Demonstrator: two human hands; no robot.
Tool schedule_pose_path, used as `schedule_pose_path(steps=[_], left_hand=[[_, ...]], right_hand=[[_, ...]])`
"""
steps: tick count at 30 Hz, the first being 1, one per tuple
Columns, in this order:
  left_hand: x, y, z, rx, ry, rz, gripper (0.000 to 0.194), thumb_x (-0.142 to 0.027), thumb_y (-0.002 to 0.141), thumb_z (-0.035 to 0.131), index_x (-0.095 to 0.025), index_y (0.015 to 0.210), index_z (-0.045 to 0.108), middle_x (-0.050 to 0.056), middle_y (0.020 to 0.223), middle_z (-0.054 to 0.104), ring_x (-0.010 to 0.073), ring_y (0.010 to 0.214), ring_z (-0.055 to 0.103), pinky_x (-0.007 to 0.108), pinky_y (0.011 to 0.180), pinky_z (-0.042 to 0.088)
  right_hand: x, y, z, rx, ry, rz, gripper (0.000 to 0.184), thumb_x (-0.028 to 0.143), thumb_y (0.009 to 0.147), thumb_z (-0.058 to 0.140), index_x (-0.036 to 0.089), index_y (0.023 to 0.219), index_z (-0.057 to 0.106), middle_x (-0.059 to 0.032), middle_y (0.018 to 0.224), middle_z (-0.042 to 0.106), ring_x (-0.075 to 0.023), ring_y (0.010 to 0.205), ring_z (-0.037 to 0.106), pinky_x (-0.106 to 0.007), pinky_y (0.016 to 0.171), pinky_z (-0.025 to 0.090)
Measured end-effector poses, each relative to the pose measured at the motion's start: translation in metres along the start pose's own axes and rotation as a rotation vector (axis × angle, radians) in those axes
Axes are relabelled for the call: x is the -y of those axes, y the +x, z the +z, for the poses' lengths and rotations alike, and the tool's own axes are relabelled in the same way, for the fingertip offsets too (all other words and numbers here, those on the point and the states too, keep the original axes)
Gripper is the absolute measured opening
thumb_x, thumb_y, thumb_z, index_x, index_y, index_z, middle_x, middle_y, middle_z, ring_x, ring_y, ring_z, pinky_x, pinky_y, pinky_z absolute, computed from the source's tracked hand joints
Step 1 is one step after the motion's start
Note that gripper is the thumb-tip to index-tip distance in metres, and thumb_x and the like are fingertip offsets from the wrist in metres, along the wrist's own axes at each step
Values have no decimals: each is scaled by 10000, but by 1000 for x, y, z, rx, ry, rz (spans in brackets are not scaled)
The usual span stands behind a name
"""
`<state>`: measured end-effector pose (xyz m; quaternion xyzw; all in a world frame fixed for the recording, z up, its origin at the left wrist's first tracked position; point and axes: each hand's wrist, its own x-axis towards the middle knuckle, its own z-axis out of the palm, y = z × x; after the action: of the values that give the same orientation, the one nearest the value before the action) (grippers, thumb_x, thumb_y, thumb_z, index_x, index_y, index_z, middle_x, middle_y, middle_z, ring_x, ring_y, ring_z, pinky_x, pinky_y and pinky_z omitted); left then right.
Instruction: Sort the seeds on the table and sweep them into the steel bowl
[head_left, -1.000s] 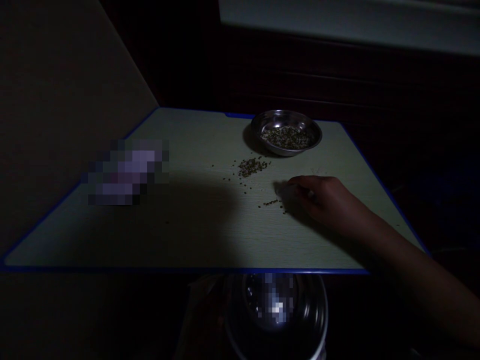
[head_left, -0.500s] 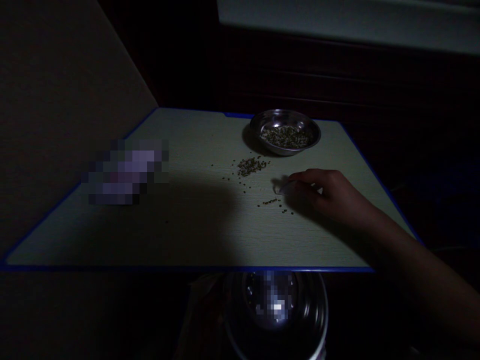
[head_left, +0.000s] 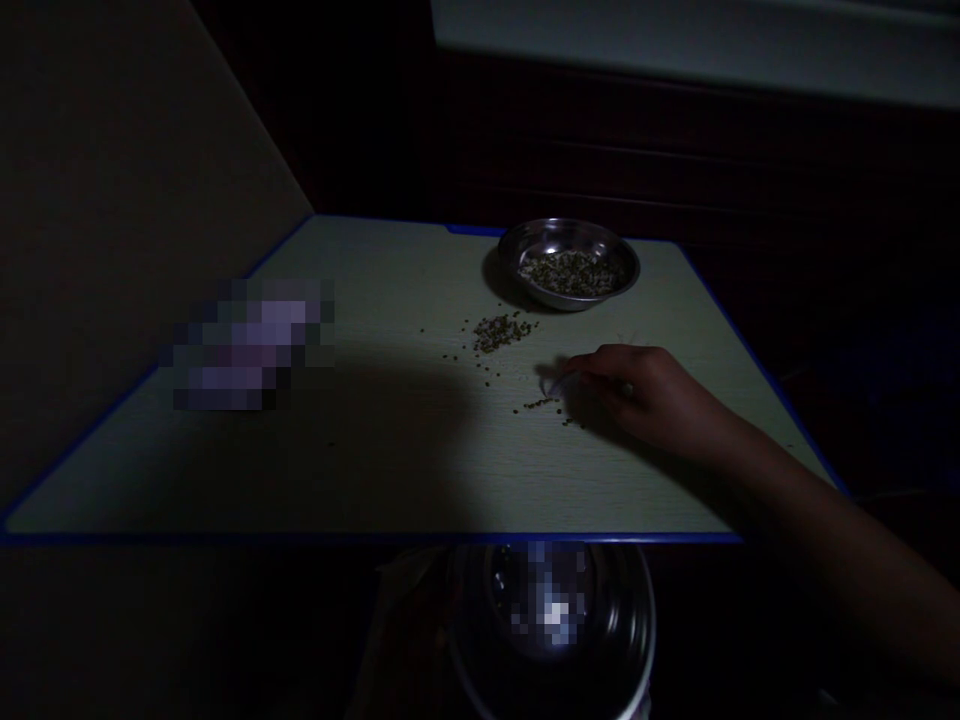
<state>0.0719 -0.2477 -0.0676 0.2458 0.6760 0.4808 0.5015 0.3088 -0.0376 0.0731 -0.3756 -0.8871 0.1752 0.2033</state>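
My right hand (head_left: pixel 637 390) is closed, its fingertips pinching a thin, clear piece of plastic (head_left: pixel 556 384) low over the table. The plastic's edge is close to a short row of small dark green beans (head_left: pixel 540 403); whether it touches them I cannot tell. Farther back lies a small heap of green beans mixed with pale grains (head_left: pixel 501 332), with a few strays around it. Behind the heap stands a steel bowl (head_left: pixel 570 301) holding more of the same mix. My left hand is out of view.
The pale table (head_left: pixel 375 260) has a blue edge. A blurred-out whitish-purple item (head_left: pixel 247 350) lies at its left side. Below the front edge is a large shiny metal bowl or pot (head_left: pixel 622 620). A wall (head_left: pixel 150 130) borders the left, and the room is dim.
My right hand has moved slightly left and toward me with the clear plastic, bringing it closer to the row of beans. The heap and the bowl look unchanged.
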Motion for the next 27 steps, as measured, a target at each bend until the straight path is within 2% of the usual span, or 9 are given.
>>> schedule_pose_path(steps=[2,5,11,16,21,24,27], left_hand=[[-1,0,2,17,33,-16,243,-321,707,712,-179,902,743,100,1026,735,276,994,660,414,825,530],[-4,-3,4,31,68,-8,281,-360,658,737,-200,889,749,82,1096,717,291,1074,623,404,889,505],[-17,-3,9,91,101,2,306,-408,754,618,-191,923,753,86,1039,735,282,979,669,379,848,525],[-28,-5,10,95,136,27,290,-394,662,695,-188,854,769,83,969,754,314,973,668,369,847,526],[-29,-7,11,64,162,59,282,-379,624,716,-210,843,771,73,1007,747,323,1020,648,378,876,516],[-26,-7,10,50,177,72,290,-410,625,698,-221,831,775,70,1018,744,328,1035,640,396,915,495],[-22,-7,8,38,194,69,289,-409,603,715,-233,823,779,68,1015,745,332,1042,636,401,921,493]], right_hand=[[1,1,0,14,-25,0,345,97,828,483,129,1129,649,-90,958,693,-180,822,632,-277,732,461],[2,1,1,38,-62,18,346,123,844,475,136,1149,638,-102,986,687,-196,836,633,-296,733,463],[-2,2,1,-5,-147,132,355,156,866,446,138,1175,621,-131,1028,685,-222,847,645,-320,746,462],[-19,4,-3,-81,-269,284,358,181,863,431,108,1146,638,-164,948,709,-244,746,663,-330,671,460],[-32,3,-10,-103,-337,406,381,205,863,426,100,1169,627,-194,937,709,-284,772,674,-366,669,469],[-30,1,-13,-134,-311,388,360,200,861,436,119,1149,637,-172,948,710,-280,789,672,-369,676,474],[-20,-2,-15,-142,-180,253,319,167,855,457,152,1111,647,-118,971,708,-235,804,666,-325,678,475]])
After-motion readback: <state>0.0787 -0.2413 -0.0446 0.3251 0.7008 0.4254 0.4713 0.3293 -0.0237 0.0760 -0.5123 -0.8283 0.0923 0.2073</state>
